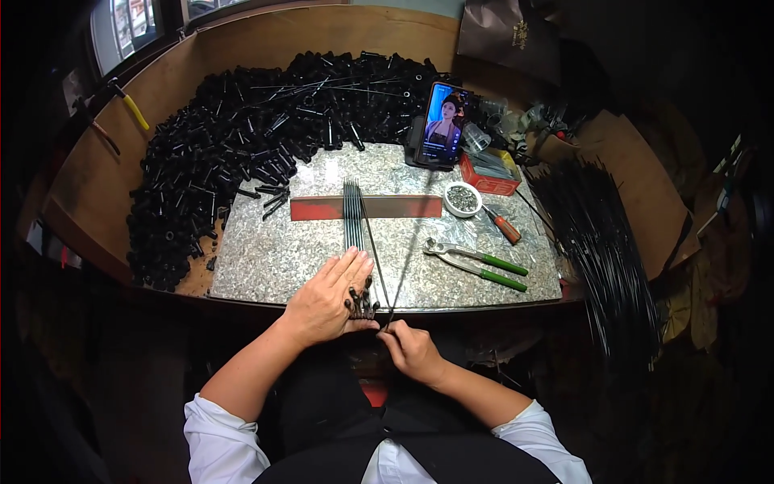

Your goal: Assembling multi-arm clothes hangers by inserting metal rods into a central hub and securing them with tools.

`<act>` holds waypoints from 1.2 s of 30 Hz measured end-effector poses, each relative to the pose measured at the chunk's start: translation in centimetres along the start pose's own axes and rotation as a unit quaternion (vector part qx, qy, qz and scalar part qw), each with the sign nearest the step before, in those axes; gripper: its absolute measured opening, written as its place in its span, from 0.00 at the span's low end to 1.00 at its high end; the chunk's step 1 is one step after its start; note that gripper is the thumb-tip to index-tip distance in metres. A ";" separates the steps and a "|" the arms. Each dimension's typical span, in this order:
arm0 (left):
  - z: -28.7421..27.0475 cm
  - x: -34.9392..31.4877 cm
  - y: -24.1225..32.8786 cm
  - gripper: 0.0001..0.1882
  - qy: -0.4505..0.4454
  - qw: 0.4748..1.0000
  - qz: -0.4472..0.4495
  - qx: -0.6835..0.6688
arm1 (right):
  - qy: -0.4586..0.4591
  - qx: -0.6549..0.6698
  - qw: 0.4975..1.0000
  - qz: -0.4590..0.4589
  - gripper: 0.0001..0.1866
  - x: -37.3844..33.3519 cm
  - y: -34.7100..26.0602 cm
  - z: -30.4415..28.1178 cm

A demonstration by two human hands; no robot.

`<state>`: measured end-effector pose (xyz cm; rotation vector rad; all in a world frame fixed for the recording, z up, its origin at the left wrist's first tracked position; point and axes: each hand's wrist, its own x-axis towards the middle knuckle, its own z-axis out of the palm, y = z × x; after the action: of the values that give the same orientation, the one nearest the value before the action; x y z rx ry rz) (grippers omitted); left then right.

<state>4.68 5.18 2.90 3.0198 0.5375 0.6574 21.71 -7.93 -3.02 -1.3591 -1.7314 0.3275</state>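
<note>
Several thin dark rods (353, 214) lie side by side across a flat red-and-grey bar (403, 208) on the speckled stone slab (258, 266). My left hand (321, 300) rests on their near part, fingers stretched out flat and the thumb apart by the slab's front edge. Small black end pieces (363, 302) show between that thumb and fingers. Just right of it, my right hand (413, 351) is closed in a pinch on thin black rods (379, 270). One slants up toward the row; another, blurred, points up toward the phone. The pinched ends are partly hidden by my fingers.
A heap of black tubular parts (210, 153) fills the back and left. A lit phone (443, 125), small white bowl of metal bits (462, 198), red box (490, 173), screwdriver (504, 226) and green-handled pincers (476, 264) sit right. Long black rods (605, 250) hang beyond the slab.
</note>
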 end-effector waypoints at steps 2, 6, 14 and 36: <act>-0.3 0.1 0.0 0.47 0.009 1.000 0.000 -0.009 | -0.006 0.006 1.000 0.012 0.07 -0.4 1.0 1.0; -0.4 0.5 0.3 0.44 -0.015 1.000 0.003 0.009 | -0.041 -0.019 0.999 0.016 0.06 -0.7 2.7 2.3; 0.0 0.1 0.1 0.40 -0.023 1.000 0.003 -0.005 | -0.103 -0.044 0.994 0.000 0.08 -0.1 2.5 1.4; -0.6 0.7 -0.1 0.34 -0.004 0.998 0.048 -0.042 | 0.048 -0.356 0.927 0.105 0.08 21.0 14.7 -23.2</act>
<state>5.01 5.45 3.68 2.9838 0.3563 0.6537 48.66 9.01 10.42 -2.0445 -1.6884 -0.2917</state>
